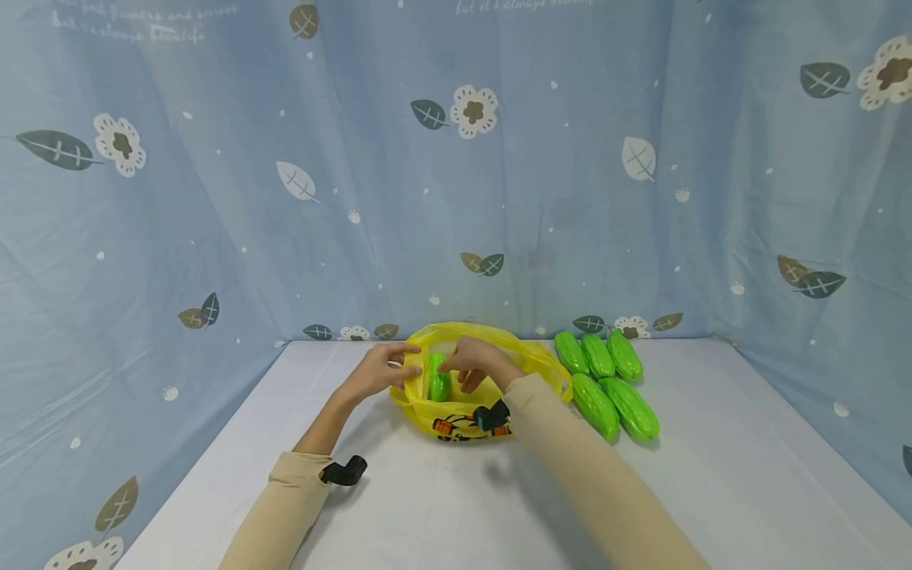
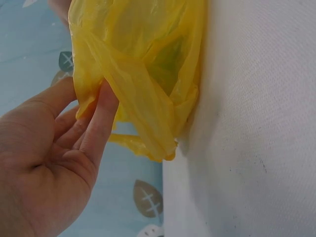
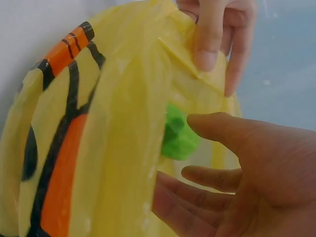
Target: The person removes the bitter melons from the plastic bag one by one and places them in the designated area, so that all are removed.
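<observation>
A yellow plastic bag (image 1: 420,408) with an orange and black print lies at the back middle of the white table, its mouth facing up. My left hand (image 1: 376,370) pinches the left edge of its mouth between thumb and fingers; in the left wrist view the hand (image 2: 54,148) has the thin film between them. Inside the bag is a glossy green cucumber-shaped vegetable (image 1: 438,380). My right hand (image 1: 476,360) reaches into the mouth beside it. In the right wrist view, thumb and fingers stand apart, with the thumb tip close to the green vegetable (image 3: 178,133); contact is unclear.
Several more green cucumber-shaped vegetables (image 1: 598,356) lie in two rows right of the bag, close to its right side. A blue patterned curtain (image 1: 541,174) hangs behind the white table (image 1: 442,507) and along its sides. Each wrist wears a black camera (image 1: 345,472).
</observation>
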Action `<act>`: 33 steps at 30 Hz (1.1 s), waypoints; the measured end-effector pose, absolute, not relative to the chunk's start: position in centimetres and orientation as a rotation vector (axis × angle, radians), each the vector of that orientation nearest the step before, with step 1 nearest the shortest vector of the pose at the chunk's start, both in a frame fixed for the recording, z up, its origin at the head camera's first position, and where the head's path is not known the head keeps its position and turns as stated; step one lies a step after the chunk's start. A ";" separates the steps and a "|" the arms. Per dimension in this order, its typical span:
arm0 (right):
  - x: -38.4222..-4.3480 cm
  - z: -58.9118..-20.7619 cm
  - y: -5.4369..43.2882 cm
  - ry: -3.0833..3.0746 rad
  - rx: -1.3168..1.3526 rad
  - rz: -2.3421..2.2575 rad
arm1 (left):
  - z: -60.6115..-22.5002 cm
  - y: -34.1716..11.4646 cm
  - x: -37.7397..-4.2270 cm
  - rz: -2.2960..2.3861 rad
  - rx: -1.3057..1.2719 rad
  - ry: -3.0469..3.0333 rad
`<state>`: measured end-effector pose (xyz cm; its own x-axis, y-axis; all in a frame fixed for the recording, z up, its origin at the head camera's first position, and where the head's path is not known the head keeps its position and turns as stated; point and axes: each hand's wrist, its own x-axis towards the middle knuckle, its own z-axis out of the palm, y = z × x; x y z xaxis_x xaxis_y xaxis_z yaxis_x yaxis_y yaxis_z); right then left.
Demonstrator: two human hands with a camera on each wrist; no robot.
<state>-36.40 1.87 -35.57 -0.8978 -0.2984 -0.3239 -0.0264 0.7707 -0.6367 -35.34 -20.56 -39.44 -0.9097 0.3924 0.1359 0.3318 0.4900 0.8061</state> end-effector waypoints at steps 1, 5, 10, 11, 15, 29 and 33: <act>-36.3 -35.6 1.8 2.549 -0.241 -0.919 | -39.4 -20.6 -35.3 1.411 0.645 2.657; -36.1 -35.9 1.3 2.542 -0.231 -0.943 | -39.5 -20.6 -35.3 1.397 0.649 2.663; -36.1 -36.2 0.6 2.553 -0.224 -0.932 | -39.7 -20.6 -35.3 1.395 0.652 2.659; -36.1 -36.3 0.4 2.556 -0.222 -0.931 | -39.7 -20.6 -35.4 1.398 0.653 2.658; -36.1 -36.5 -0.1 2.576 -0.196 -0.930 | -39.5 -20.5 -35.4 1.402 0.656 2.659; -36.7 -36.9 -0.3 2.581 -0.067 -1.027 | -39.4 -20.5 -35.2 1.388 0.646 2.669; -36.9 -37.2 0.1 2.584 -0.071 -1.048 | -39.4 -20.5 -35.3 1.388 0.645 2.669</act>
<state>-36.93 0.06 -37.19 -0.9373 -0.1752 -0.3013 0.0841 0.7252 -0.6834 -35.27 -20.54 -39.37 -0.9100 0.3927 0.1327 0.3341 0.5056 0.7955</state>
